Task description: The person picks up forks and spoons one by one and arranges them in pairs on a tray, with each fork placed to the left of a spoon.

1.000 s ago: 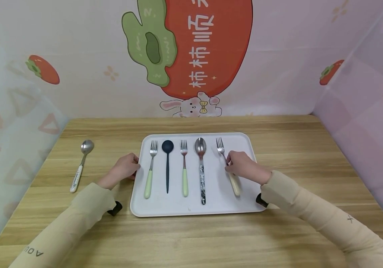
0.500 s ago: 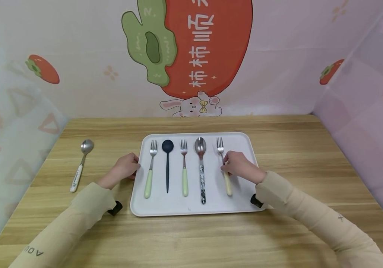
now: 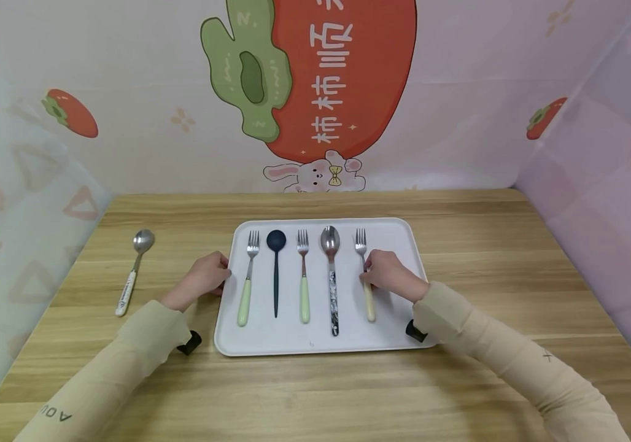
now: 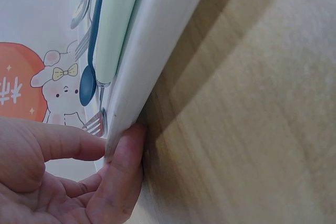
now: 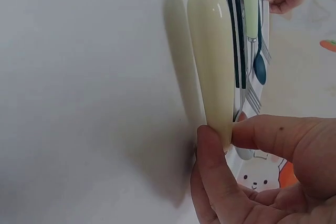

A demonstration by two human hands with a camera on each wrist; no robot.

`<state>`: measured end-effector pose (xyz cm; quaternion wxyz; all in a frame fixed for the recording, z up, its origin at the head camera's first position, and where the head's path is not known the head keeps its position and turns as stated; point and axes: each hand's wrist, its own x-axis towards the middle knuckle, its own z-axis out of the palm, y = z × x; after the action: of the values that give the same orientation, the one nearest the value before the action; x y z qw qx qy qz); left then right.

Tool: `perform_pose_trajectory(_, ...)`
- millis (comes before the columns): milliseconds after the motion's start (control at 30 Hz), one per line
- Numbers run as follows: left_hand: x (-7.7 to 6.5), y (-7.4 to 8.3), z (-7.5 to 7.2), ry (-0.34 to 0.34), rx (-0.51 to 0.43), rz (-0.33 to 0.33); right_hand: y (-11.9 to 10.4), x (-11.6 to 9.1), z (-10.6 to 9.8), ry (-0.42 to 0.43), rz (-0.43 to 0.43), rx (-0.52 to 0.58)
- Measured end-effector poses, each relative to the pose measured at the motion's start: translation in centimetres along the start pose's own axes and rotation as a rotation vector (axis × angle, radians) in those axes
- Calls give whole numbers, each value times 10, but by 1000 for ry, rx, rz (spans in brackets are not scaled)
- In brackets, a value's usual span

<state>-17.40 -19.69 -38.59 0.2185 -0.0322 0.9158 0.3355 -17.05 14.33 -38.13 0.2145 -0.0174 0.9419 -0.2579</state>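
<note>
My right hand [image 3: 390, 273] pinches a cream-handled fork [image 3: 369, 301] between thumb and fingers, over the right part of a white tray [image 3: 293, 344]. In the right wrist view the fork's handle [image 5: 211, 51] casts a shadow on the tray. With its thumb and fingers, my left hand [image 4: 79, 177] pinches the tray's left rim [image 4: 152, 40]. Left of the held fork, in a row on the tray, lie a spoon with a black-and-white patterned handle [image 3: 333, 294], a green-handled fork [image 3: 305, 298], a black spoon [image 3: 276, 264] and another green-handled fork [image 3: 245, 301].
A spoon with a white printed handle [image 3: 126, 291] lies on the wooden table [image 3: 315, 399], left of the tray. Printed cloth walls [image 3: 144, 92] stand behind the table and at both sides.
My right hand has moved left with the cream-handled fork, whose handle has swung to stand nearly parallel to the other cutlery. The left hand stays at the tray's rim.
</note>
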Motion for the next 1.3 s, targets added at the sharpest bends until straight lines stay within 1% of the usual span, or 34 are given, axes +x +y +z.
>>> perform_pose_trajectory(533,2,0,0,-3,3,-15,-4,2,4,9,12,5)
perform_pose_trajectory(900,1,-1,0,-2,-5,-6,-7,2,4,6,15,-14)
perform_pose_trajectory(1100,1,0,1,-1,1,-15,-6,1,1,-1,13,-11)
perform_pose_trajectory(1200,0,0,1,0,4,-20,-3,-2,-2,3,26,-16)
perform_pose_trajectory(1300,0,0,1,0,6,-18,1,-6,-7,21,18,-63)
